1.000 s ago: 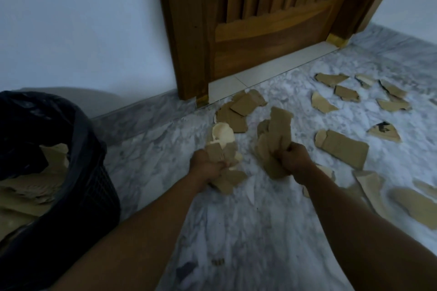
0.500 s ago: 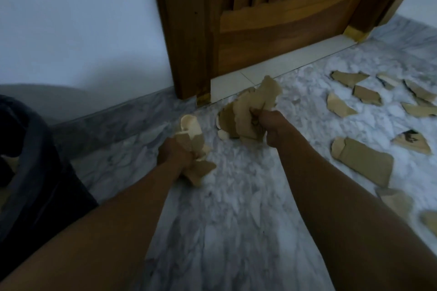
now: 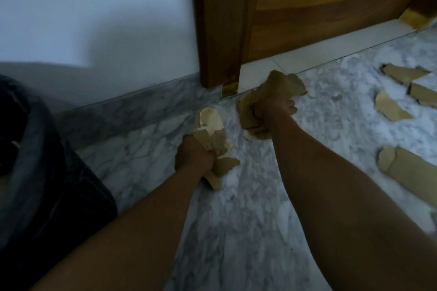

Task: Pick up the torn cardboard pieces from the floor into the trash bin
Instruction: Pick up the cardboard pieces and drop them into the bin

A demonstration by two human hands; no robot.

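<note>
Nearest, at your left: trash bin point(image 3: 54, 172), a dark basket lined with a black bag. Contents: the opening runs off the frame edge and lies in shadow. Only a pale scrap or two shows inside, so how full it is cannot be told.

Under both your forearms: grey-white marble floor point(image 3: 236, 231).

Your left hand point(image 3: 194, 157): a tight fist, fingers curled round the left wad point(image 3: 212, 139) of torn cardboard. The wad holds several brown pieces and one cream piece that sticks up above the knuckles. It is held to the right of the bin, apart from it.

To your right, flat on the floor: large brown piece point(image 3: 409, 172), running out of frame.

Your right hand point(image 3: 272, 108): fingers clenched round the right wad point(image 3: 283, 85), crumpled brown cardboard bulging above and below the fist. It is close to the foot of the door frame point(image 3: 217, 30). Whether it touches the floor cannot be told.

Farther right, loose on the floor: pale piece point(image 3: 390, 108) and far brown pieces point(image 3: 402, 73), well apart from the bin.

Rearmost: white threshold point(image 3: 319, 54), wooden door point(image 3: 331, 12), pale wall point(image 3: 94, 7) with marble skirting point(image 3: 130, 111).
</note>
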